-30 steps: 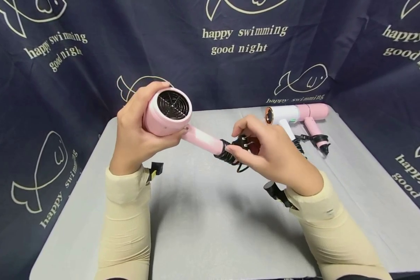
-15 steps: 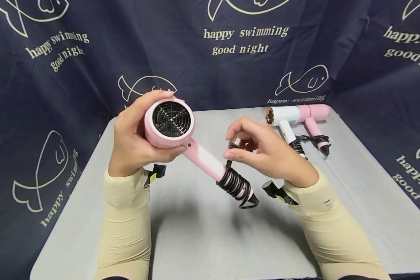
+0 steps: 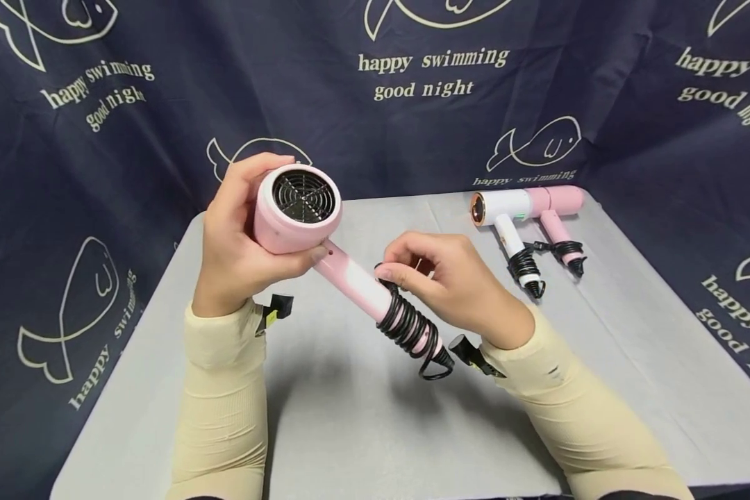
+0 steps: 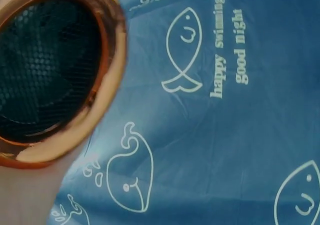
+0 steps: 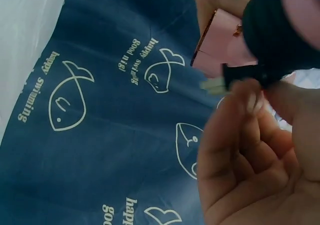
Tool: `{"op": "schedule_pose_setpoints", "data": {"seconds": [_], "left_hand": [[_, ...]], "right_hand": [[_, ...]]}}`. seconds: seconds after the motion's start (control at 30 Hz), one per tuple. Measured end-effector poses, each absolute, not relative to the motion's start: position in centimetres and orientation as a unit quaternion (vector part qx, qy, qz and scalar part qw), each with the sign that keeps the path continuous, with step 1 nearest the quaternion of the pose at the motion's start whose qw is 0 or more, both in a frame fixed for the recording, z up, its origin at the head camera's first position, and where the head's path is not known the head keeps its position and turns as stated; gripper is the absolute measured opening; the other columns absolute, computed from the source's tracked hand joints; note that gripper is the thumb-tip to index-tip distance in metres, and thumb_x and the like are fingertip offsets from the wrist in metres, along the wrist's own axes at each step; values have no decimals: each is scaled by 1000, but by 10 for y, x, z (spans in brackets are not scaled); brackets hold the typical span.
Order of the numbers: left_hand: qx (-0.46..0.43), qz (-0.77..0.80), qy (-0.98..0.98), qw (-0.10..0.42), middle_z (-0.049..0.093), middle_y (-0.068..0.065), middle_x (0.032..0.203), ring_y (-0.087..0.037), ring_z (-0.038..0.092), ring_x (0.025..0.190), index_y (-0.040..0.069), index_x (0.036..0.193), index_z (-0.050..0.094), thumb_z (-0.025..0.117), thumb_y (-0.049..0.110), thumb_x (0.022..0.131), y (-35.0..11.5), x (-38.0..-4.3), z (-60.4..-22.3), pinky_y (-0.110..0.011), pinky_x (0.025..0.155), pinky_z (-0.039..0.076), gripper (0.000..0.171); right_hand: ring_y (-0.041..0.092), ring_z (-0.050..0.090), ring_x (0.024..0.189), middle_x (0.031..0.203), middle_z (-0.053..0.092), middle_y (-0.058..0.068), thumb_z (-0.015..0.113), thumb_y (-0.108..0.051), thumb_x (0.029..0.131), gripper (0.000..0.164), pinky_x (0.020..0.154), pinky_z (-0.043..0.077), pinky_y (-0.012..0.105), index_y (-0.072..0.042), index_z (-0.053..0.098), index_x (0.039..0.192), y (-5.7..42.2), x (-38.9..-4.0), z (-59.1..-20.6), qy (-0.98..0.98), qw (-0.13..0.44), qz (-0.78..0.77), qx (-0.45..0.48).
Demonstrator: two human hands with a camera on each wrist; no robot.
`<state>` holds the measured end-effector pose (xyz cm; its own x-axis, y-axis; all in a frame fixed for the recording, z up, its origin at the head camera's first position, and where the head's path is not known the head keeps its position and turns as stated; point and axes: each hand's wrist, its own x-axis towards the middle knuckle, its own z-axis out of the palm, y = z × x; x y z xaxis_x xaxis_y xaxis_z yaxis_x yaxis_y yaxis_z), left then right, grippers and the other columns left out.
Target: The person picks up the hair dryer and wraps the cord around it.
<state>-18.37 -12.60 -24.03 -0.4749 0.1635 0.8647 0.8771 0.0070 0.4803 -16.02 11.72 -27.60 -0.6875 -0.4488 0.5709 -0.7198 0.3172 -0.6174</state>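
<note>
My left hand (image 3: 228, 246) grips a pink hair dryer (image 3: 275, 226) round its barrel, above the table, with the black rear grille facing me. Its handle slants down to the right, and a black cord (image 3: 406, 323) is coiled round the lower half. My right hand (image 3: 459, 288) pinches the cord's black plug (image 5: 239, 74) between thumb and fingers, just above the coils. In the head view the fingers mostly hide that plug; the right wrist view shows its pale prongs sticking out. Close in the left wrist view is the dryer's copper-coloured outlet rim (image 4: 117, 50) with dark mesh.
At the back right of the grey table (image 3: 350, 417) lie a white hair dryer (image 3: 506, 205) and another pink one (image 3: 559, 201), each with its cord wound round the handle. Dark blue curtains (image 3: 325, 104) with fish prints surround the table's back and sides.
The dryer's handle has swung downward, bringing the coiled cord into fuller view. My right hand has moved left and lower with the plug, close to the handle. The left hand keeps its grip.
</note>
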Motion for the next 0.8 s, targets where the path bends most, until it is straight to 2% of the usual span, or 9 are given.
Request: {"op": "schedule_pose_setpoints", "data": {"seconds": [0.07,0.13,0.23,0.3,0.33,0.43,0.57,0.67,0.8], "left_hand": [[-397,-556,-661,311,64,-24,103,-28,61,96,-15,118,51,83,-9,50,-128,-185,-241,-34,86,47,76],[-381,-526,-688,324,65,-20,103,-25,61,95,-11,119,53,84,-7,52,-129,-185,-241,-31,84,48,74],[-359,-463,-728,356,67,-15,104,-20,61,91,-5,118,56,84,1,56,-128,-186,-241,-27,80,47,69],[-349,-425,-746,376,66,-14,104,-19,61,89,-4,117,56,83,5,58,-126,-186,-240,-27,78,47,66],[-346,-411,-751,383,66,-14,104,-19,61,88,-4,117,57,83,6,59,-125,-187,-240,-27,77,47,64],[-339,-388,-762,393,66,-15,104,-21,61,87,-5,117,56,82,7,61,-123,-188,-241,-28,76,48,63],[-325,-387,-771,388,65,-15,105,-22,61,86,-4,118,56,83,7,62,-123,-190,-244,-29,74,48,64],[-312,-385,-779,385,65,-14,107,-23,60,86,-2,120,55,83,9,62,-121,-193,-247,-33,73,47,65],[-292,-336,-799,405,60,-12,118,-23,57,103,2,125,52,85,23,64,-120,-206,-256,-42,81,40,72]], "right_hand": [[1,56,67,80,63,-12,65,-22,91,6,59,48,19,-18,69,92,118,-163,-281,-813,155,409,384],[0,57,76,91,63,-14,62,-33,92,23,66,49,19,-17,68,108,119,-164,-287,-832,157,354,398],[2,53,86,106,57,-9,62,-52,86,57,74,48,23,-13,57,127,117,-166,-298,-860,169,263,403],[5,50,86,109,51,-5,64,-60,80,73,76,47,25,-10,50,132,112,-168,-307,-872,184,216,398],[6,48,85,108,50,-3,65,-60,79,75,75,47,26,-9,49,131,109,-170,-312,-875,193,202,394],[8,46,79,101,49,-2,68,-51,81,60,70,45,26,-9,52,121,100,-181,-324,-868,230,204,389],[8,40,69,88,46,-4,63,-39,86,31,57,39,23,-13,55,102,95,-193,-336,-849,278,225,388],[7,39,66,85,44,-5,60,-37,86,25,54,37,23,-14,55,96,95,-198,-340,-841,290,235,391],[7,40,66,83,45,-6,59,-37,86,24,54,36,23,-15,55,93,100,-206,-345,-847,283,246,376]]}}
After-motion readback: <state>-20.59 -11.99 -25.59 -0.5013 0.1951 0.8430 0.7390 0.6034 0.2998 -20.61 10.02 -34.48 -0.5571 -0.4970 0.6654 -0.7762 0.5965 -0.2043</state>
